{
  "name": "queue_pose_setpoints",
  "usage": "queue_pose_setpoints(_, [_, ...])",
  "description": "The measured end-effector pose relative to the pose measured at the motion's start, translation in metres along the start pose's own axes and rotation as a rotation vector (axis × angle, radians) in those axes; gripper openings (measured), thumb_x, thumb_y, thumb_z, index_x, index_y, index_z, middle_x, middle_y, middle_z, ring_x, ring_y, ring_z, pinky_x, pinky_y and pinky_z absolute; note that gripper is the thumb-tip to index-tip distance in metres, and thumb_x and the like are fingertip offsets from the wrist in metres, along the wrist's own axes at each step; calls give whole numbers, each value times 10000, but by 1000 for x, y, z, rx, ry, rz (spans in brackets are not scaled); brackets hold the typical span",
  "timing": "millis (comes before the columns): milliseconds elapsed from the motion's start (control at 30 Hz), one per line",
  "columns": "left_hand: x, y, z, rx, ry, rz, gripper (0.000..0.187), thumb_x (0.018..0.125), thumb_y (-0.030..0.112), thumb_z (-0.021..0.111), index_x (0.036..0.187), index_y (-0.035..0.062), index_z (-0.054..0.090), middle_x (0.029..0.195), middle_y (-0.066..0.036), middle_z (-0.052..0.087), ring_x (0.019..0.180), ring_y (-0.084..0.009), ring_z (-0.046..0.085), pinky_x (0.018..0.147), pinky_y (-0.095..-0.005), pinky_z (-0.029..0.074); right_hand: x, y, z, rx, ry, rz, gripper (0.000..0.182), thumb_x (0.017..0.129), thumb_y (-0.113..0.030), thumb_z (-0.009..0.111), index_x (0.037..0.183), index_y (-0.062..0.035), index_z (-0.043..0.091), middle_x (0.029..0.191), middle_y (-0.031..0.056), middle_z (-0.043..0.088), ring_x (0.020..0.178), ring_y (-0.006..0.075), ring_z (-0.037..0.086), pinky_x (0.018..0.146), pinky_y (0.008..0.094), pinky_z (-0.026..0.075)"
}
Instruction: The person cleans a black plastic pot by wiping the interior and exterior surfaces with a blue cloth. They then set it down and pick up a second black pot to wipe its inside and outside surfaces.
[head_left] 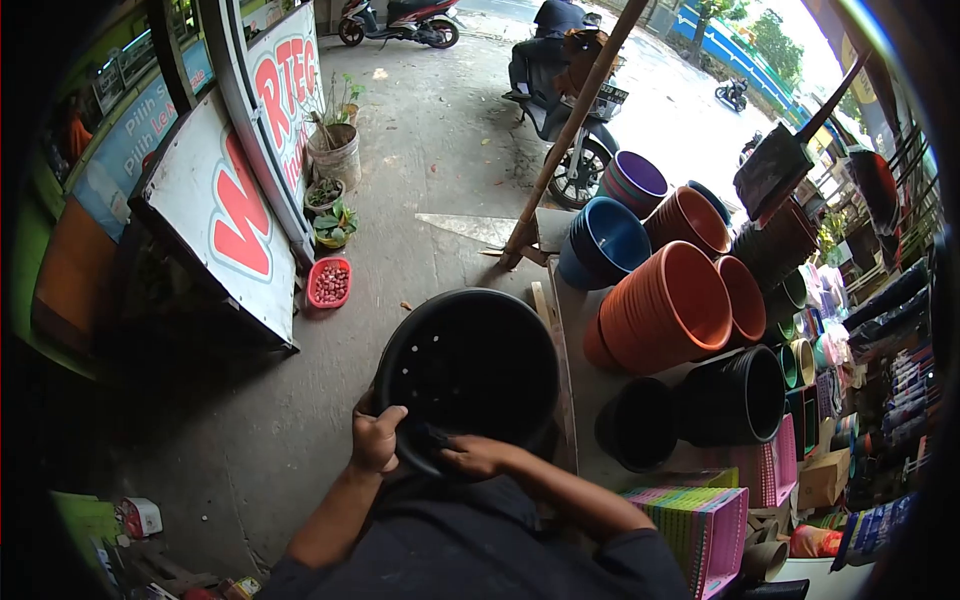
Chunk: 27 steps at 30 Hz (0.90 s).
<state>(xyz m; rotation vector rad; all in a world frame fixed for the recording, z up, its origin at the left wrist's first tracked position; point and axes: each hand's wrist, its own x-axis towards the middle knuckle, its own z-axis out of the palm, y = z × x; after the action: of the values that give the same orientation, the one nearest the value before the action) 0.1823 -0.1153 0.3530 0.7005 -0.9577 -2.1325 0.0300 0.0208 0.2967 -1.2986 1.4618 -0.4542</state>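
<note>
A large black plastic plant pot (537, 345) is tilted in front of my body, its wide mouth facing me and small light holes showing on its left side. My left hand (376, 438) grips the pot's near left rim, thumb over the edge and fingers around the outside. Just inside the near rim, my right hand (475, 455) is closed on a dark bunched piece that looks like a cloth (430, 436), pressed against the pot's wall. Its exact shape is lost against the black plastic.
To the right, a low table holds stacks of orange pots (655, 310), blue pots (590, 245) and black pots (735, 395). Pink and green baskets (695, 530) stand near my right elbow. A bamboo pole (575, 130), a parked motorbike (560, 100), a signboard (215, 210) and a red basin (329, 283) are around.
</note>
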Motion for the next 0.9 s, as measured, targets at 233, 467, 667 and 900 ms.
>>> queue_pose_setpoints(233, [-6,10,2,150,36,46,445,709,-136,435,1069,3,658,928,-46,693,816,-118,650,738,-256,532,-38,26,-112,-1612,676,45,507,861,-271,490,1260,31,567,1352,145,547,1327,273,426,1181,389,224])
queue_pose_setpoints(467, [2,9,-6,117,124,231,383,773,-108,503,1101,19,654,986,-28,674,865,-102,625,802,-239,491,-49,-13,-20,-843,131,102,650,923,-391,532,1496,-137,356,1538,132,357,1459,330,250,1160,576,163])
queue_pose_setpoints(667, [-3,-39,-29,213,72,124,244,949,214,660,1076,5,652,1139,-44,623,1025,-102,555,930,-281,432,1,-81,25,671,139,63,656,1018,-530,359,1447,-34,374,1266,172,586,1164,236,557,1033,393,397])
queue_pose_setpoints(900, [-8,-58,-24,187,-20,124,427,960,166,608,1348,1,540,1329,-80,589,1239,-167,530,1059,-302,385,13,-106,-109,1669,822,-74,548,1010,-515,399,1107,-18,609,1007,141,672,848,278,673,846,437,549])
